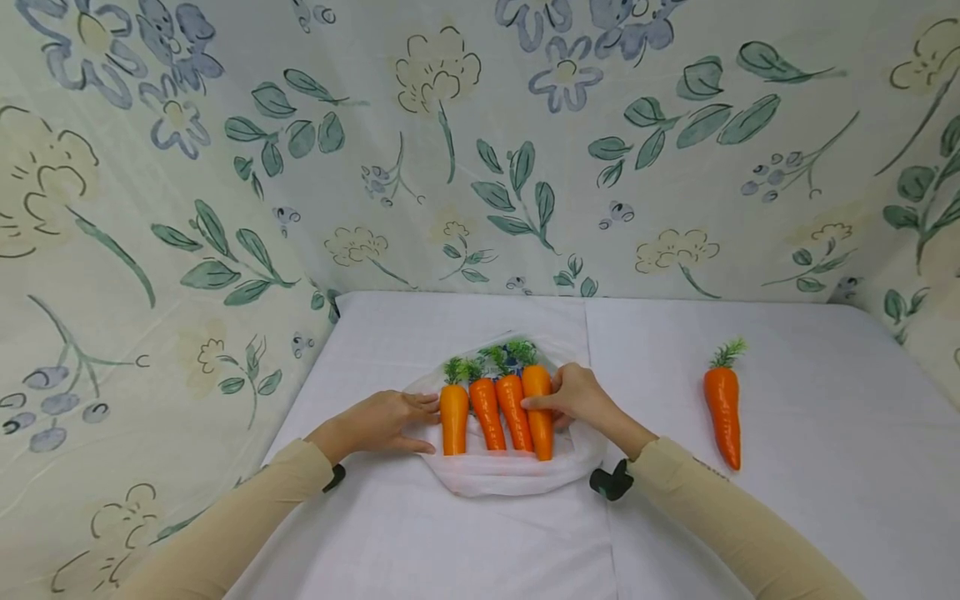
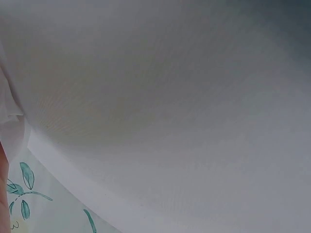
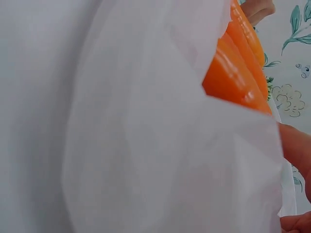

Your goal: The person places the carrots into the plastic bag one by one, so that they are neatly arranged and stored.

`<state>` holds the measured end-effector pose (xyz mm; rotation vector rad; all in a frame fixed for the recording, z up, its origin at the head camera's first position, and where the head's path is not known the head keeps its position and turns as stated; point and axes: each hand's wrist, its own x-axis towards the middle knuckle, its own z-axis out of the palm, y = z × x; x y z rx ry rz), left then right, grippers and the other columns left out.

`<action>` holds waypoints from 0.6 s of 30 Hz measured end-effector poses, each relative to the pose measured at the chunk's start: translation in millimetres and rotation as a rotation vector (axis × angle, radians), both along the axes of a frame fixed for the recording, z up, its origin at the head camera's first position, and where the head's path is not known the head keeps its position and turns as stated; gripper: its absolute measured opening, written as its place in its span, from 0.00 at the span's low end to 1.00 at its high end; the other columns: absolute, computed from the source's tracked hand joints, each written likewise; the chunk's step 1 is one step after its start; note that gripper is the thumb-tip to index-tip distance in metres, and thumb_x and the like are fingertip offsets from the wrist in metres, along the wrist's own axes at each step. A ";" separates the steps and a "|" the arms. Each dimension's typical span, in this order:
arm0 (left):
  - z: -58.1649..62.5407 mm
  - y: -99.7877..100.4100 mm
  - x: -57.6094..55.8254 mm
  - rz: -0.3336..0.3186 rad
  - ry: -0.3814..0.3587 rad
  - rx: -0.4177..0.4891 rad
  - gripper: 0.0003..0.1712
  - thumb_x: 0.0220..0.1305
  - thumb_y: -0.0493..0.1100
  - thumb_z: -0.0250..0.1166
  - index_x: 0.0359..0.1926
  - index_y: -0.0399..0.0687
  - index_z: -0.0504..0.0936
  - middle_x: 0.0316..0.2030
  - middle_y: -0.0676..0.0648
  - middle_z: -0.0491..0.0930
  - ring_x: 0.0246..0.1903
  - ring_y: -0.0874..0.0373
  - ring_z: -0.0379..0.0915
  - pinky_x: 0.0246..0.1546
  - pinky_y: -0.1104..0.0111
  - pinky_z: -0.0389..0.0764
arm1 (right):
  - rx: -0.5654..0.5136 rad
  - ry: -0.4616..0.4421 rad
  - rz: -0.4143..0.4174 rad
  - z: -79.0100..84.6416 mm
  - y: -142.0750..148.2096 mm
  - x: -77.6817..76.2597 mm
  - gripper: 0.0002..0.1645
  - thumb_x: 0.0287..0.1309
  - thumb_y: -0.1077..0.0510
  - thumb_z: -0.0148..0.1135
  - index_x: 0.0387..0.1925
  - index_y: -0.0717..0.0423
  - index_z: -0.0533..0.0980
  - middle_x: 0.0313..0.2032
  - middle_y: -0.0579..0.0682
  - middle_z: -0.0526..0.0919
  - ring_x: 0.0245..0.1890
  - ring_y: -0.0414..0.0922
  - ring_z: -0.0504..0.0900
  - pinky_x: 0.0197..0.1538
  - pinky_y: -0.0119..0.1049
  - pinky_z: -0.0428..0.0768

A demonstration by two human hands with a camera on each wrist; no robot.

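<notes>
Several orange toy carrots with green tops lie side by side in a thin white plastic bag [image 1: 502, 482], its lower part folded over their tips. My right hand [image 1: 581, 396] holds the rightmost carrot [image 1: 543, 433], thumb across its front and fingers at its right side. At the bag's left edge, my left hand [image 1: 386, 423] rests with fingers and thumb spread apart, fingertips by the leftmost carrot [image 1: 453, 421]. The right wrist view shows the white bag close up, with orange carrots [image 3: 238, 77] in its opening. Little of the left hand shows in the left wrist view.
A single orange carrot [image 1: 723, 417] with a green top lies apart on the right of the white-covered table [image 1: 660, 358]. Floral cloth [image 1: 465, 150] hangs behind the table and at its sides. Black wrist straps [image 1: 611, 481] are on both arms.
</notes>
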<state>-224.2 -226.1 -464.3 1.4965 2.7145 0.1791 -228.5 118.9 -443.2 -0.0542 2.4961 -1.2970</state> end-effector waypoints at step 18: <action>3.0 -0.4 1.2 0.002 -0.012 0.012 0.35 0.64 0.66 0.63 0.58 0.45 0.84 0.60 0.44 0.78 0.61 0.52 0.74 0.56 0.56 0.78 | 0.011 0.034 0.037 3.6 5.6 5.7 0.25 0.52 0.49 0.77 0.24 0.67 0.77 0.19 0.58 0.82 0.19 0.51 0.86 0.25 0.39 0.85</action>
